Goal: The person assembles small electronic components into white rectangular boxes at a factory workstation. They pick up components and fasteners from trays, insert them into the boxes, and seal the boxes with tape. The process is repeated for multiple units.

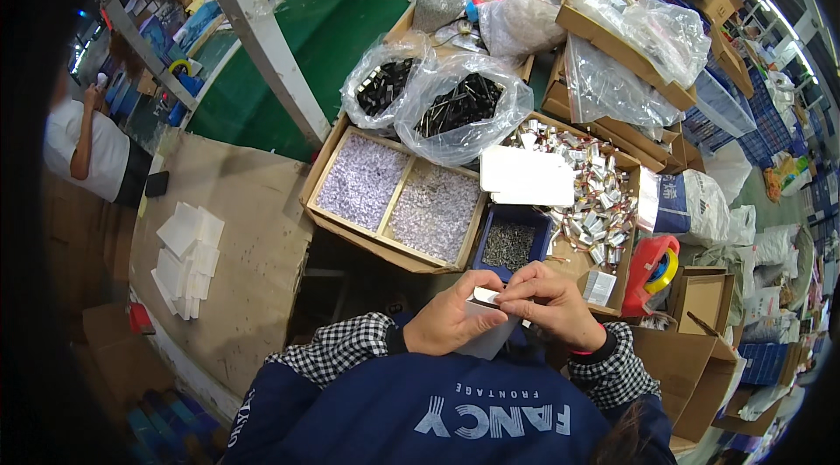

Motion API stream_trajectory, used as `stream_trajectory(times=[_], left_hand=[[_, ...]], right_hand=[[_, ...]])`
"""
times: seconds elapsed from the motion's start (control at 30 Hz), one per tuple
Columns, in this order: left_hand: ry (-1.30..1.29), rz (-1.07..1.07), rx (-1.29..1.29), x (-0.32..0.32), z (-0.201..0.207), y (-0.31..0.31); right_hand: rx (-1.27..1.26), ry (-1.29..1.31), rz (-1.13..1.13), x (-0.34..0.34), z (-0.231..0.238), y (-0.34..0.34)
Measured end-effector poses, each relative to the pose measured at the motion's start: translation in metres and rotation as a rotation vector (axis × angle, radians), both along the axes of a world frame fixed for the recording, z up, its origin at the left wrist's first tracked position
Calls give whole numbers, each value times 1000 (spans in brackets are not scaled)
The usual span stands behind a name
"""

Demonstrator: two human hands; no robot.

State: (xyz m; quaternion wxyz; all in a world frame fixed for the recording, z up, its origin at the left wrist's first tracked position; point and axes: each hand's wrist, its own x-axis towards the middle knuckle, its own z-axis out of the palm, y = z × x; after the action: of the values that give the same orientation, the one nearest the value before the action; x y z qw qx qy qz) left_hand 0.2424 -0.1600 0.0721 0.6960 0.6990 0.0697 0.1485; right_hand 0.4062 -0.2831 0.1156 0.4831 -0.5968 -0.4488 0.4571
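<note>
Close to my body, my left hand [451,316] is wrapped round a white, flat box-like piece [486,341] with an opening or dark edge at its top. My right hand [553,303] pinches at the upper edge of that same piece, thumb and forefinger together. Whether a tiny part sits between those fingertips is hidden. Just beyond the hands stands a blue bin [514,237] of small metal screws. A white flat panel [527,174] lies across a carton of small silvery parts with wires [599,220].
A wooden divided tray [385,211] holds small whitish pieces. Behind it are clear bags of black parts [462,106]. White flat pieces [188,255] lie stacked on the left table. A red tape dispenser [647,272] stands at right. Another person [87,141] stands far left.
</note>
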Motion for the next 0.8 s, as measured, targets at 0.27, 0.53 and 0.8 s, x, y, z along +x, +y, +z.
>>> stream_trajectory(times=[0.27,0.53,0.8], left_hand=[[87,-67,-9,3,7,-2],[121,20,76,5,6,-8],[124,132,-125,3,-2,-7]], right_hand=[[-130,380,-98,-3,-5,-1],[-38,141,-221,-20,-10,-7],[2,88,-189,-14,-5,-13]])
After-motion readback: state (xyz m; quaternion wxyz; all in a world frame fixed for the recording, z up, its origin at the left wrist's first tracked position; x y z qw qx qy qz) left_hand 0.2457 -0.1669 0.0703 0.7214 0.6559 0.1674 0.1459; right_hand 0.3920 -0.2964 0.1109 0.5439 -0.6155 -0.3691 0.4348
